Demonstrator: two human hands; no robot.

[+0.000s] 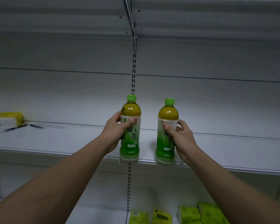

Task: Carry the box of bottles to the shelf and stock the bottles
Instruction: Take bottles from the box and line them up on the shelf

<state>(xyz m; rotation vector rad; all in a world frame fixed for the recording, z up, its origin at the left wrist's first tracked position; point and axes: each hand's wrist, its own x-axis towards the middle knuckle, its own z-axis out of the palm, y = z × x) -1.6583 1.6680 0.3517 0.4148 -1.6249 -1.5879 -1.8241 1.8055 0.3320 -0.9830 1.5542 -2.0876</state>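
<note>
Two green tea bottles, one per hand, both upright at the front edge of the middle shelf (217, 147): left bottle (131, 126) in the left hand (115, 133), right bottle (167, 131) in the right hand (183, 139). Each grip is wrapped around the label mid-body, thumb on the front, fingers behind. Bottle bases sit level with the shelf's front lip; can't tell whether they rest on it or hang just off it. The bottles are near each other but apart, either side of the slotted upright (133, 78). Step in hand, as I judge it: stocking, placing this pair; the box is not in view. Next move calls for pushing both bottles back from the front edge onto the board, keeping them upright, then letting go. Counts: 2 bottles, 2 green caps, 2 hands. On the same shelf at the far left end, 1 yellow-and-white pack (6, 118) with 2 dark pens (16, 127) in front of it, blurred. Lower shelf, bottom right: 4 green tissue packs (189, 214), partly cut off.
</note>
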